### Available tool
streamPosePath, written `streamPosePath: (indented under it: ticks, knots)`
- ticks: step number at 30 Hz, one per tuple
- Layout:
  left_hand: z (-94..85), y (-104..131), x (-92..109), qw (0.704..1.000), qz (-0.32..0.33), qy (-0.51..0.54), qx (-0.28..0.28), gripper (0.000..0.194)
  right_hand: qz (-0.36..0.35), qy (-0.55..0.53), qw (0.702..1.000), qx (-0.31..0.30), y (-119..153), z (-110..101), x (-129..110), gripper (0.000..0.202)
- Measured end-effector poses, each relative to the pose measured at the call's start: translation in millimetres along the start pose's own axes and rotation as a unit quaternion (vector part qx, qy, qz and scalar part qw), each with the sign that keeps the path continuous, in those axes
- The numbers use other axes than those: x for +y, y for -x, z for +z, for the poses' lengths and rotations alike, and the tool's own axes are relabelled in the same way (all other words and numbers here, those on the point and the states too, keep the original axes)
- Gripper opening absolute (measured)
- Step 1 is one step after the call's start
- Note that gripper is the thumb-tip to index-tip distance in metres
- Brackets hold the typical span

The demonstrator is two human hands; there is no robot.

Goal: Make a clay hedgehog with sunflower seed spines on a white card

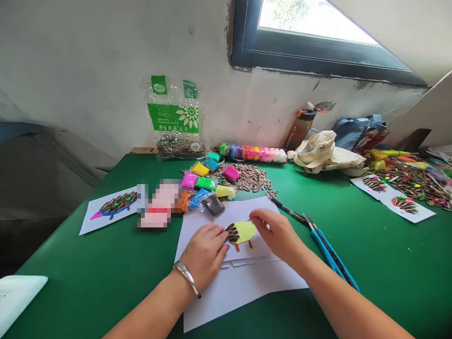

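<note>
My left hand [206, 252], with a silver bracelet at the wrist, lies with outstretched fingers on white paper [208, 306]. Its fingertips touch the left end of a hedgehog figure [245, 230] of yellow-green clay with orange feet. Dark sunflower seeds [232, 233] overlap on the figure's left part; a bit of blue clay shows beside my fingers. Just off the figure's upper right edge, my right hand [273, 233] is closed in a pinch. A small dark tip at its fingers looks like a sunflower seed, mostly hidden.
Packets of coloured clay [205, 183] and a heap of sunflower seeds [252, 176] lie behind the paper. To the right are a black pen [287, 209] and a blue utility knife [332, 254], blade out. A finished hedgehog card [115, 207] lies left; a bottle [300, 127] stands by the wall.
</note>
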State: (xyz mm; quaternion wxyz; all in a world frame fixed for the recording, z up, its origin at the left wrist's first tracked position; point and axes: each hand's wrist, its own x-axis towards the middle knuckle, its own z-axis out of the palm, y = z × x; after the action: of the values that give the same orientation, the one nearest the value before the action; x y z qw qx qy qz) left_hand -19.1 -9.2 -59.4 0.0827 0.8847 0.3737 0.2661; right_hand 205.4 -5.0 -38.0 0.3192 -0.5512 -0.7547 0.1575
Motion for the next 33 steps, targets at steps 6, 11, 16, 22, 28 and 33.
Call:
streamPosePath:
  ticks: [6,11,16,22,28,33]
  knots:
    - [2.1,-1.6,3.1,1.000,0.015,-0.003,0.026,0.026,0.010,-0.043,0.999,-0.029,31.0,20.7,-4.8,0.015]
    - [2.6,-2.1,1.9,0.999,0.016,-0.008,0.027,0.026,-0.040,-0.005,0.999,-0.008,32.1,30.4,-2.8,0.014]
    - [2.6,-2.5,2.3,1.000,0.018,-0.009,0.020,0.026,-0.055,-0.011,0.998,-0.011,33.0,29.7,-8.2,0.015]
    - [2.3,-2.2,3.6,1.000,0.020,-0.008,0.016,0.026,-0.059,-0.013,0.998,-0.009,32.8,29.9,-10.0,0.019]
    - [2.7,-1.5,3.7,1.000,0.021,-0.006,0.016,0.026,-0.078,-0.026,0.997,0.002,33.0,32.3,-9.0,0.020]
    - [2.6,-1.3,4.2,1.000,0.021,-0.002,0.019,0.026,-0.075,-0.022,0.997,0.001,33.4,32.9,-8.3,0.019]
